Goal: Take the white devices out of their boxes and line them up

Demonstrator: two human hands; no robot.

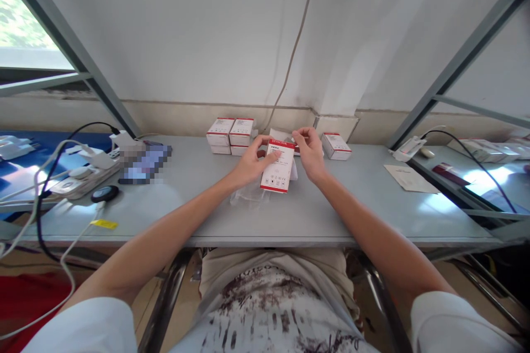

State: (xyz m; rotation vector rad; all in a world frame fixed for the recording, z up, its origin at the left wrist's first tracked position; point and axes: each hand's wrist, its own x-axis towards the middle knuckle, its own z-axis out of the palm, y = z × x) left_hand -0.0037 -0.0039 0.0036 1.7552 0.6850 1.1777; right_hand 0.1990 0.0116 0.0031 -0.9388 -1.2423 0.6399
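Observation:
A white detector box (278,170) with red bands is tilted up above the table in front of me. My left hand (255,161) grips it, thumb across the printed front and fingers behind. At its upper right corner, my right hand (310,153) has thumb and fingers pinched together at what looks like an opened top flap; the exact hold is partly hidden. A crumpled clear plastic bag (250,196) lies under and left of the box. Behind my left hand stand several stacked white-and-red boxes (230,135). Another such box (337,146) sits right of my right hand.
The grey table (136,215) runs along a wall. On its left lie a phone (146,164), a round black device (105,193) and a power strip (78,182) with cables. A paper sheet (409,178) and a white plug-like device (408,149) are on the right.

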